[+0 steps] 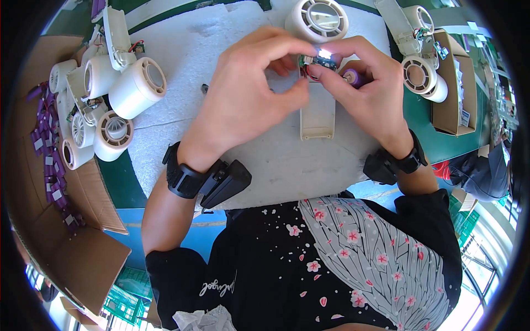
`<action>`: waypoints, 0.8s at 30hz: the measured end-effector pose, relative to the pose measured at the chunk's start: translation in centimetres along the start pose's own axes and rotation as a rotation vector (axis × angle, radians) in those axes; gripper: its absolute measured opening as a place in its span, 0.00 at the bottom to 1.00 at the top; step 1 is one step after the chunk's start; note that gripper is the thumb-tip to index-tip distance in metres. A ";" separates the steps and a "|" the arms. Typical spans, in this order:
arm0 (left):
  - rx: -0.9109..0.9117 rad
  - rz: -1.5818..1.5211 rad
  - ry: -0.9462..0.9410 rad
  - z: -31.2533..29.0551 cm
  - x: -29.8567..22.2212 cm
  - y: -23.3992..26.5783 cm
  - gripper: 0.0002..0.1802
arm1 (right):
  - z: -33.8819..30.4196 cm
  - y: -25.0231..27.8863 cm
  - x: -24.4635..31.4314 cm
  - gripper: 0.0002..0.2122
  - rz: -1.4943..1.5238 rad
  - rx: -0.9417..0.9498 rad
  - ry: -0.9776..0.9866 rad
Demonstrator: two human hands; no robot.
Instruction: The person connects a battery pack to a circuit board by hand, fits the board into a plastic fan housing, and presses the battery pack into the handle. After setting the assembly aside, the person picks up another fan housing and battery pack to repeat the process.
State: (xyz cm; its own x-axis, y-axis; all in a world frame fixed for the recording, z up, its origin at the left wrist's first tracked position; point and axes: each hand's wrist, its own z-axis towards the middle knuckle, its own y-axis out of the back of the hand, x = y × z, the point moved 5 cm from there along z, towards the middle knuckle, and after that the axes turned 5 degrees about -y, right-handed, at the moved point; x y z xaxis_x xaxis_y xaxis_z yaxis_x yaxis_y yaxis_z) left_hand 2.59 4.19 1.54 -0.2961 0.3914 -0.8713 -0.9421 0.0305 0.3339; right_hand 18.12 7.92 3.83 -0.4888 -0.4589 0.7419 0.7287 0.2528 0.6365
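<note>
A small circuit board (326,63) with a bright white light is pinched between the thumb and index finger of my right hand (372,91). My left hand (243,91) is curled in from the other side, its index fingertip at the board's left end, by a small green part and thin wires. A purple battery cell (353,77) lies partly hidden behind my right thumb. Below the board extends a cream plastic handle (317,118) of a handheld fan. Its round fan head (317,21) lies just beyond my fingertips.
A white foam pad (182,55) covers the green table. Several white fan bodies (135,88) cluster at left, beside a cardboard box (83,265) with purple battery cells (52,165). More fan parts (419,74) and a small cardboard box (455,110) stand at right.
</note>
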 end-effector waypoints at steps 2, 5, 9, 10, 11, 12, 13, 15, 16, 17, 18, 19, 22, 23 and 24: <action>-0.006 0.025 -0.036 0.0 -0.2 -0.4 0.20 | 0.0 -0.1 -0.4 0.11 0.054 0.004 -0.072; -0.026 0.103 0.055 -0.2 0.0 -0.9 0.22 | 0.0 -0.2 -0.2 0.10 0.001 0.029 -0.030; -0.004 0.110 0.041 -0.3 -0.3 -1.2 0.22 | 0.0 0.4 0.4 0.09 -0.054 -0.015 0.032; -0.006 0.109 0.043 -0.3 -0.3 -1.2 0.22 | -0.1 0.4 0.4 0.09 -0.054 -0.012 0.032; 0.003 0.118 0.041 -0.3 -0.3 -1.3 0.22 | -0.1 0.4 0.4 0.09 -0.070 -0.006 0.025; 0.013 0.128 0.039 -0.3 -0.3 -1.3 0.22 | -0.1 0.4 0.4 0.09 -0.083 0.000 0.019; 0.022 0.139 0.037 -0.3 -0.3 -1.3 0.22 | -0.2 0.3 0.4 0.09 -0.096 0.006 0.014; 0.031 0.084 0.065 -0.4 -0.1 -1.2 0.22 | -0.1 0.3 0.3 0.09 -0.087 0.015 0.007; 0.044 0.027 0.090 -0.4 0.1 -1.2 0.22 | -0.1 0.2 0.3 0.08 -0.078 0.021 -0.002; 0.059 -0.030 0.113 -0.4 0.1 -1.2 0.22 | -0.1 0.3 0.2 0.08 -0.071 0.025 -0.012; 0.059 -0.031 0.114 -0.3 0.1 -1.1 0.22 | -0.1 0.3 0.2 0.08 -0.072 0.025 -0.013; 0.084 -0.064 0.139 -0.3 0.3 -1.0 0.22 | -0.2 0.3 0.2 0.08 -0.075 0.041 -0.001; 0.136 -0.130 0.190 -0.3 0.7 -0.8 0.22 | -0.2 0.2 0.1 0.08 -0.081 0.070 0.021; 0.141 -0.139 0.195 -0.3 0.8 -0.8 0.22 | -0.1 0.2 0.1 0.08 -0.090 0.051 0.080; 0.146 -0.147 0.201 -0.2 0.8 -0.8 0.22 | -0.1 0.2 0.2 0.08 -0.098 0.032 0.139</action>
State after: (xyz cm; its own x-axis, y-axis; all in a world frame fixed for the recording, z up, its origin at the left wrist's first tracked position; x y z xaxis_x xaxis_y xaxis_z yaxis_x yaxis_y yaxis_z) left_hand 3.03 4.26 0.51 -0.1968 0.1837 -0.9631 -0.9490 0.2112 0.2342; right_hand 18.20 7.84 4.06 -0.4845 -0.5955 0.6409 0.6640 0.2266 0.7125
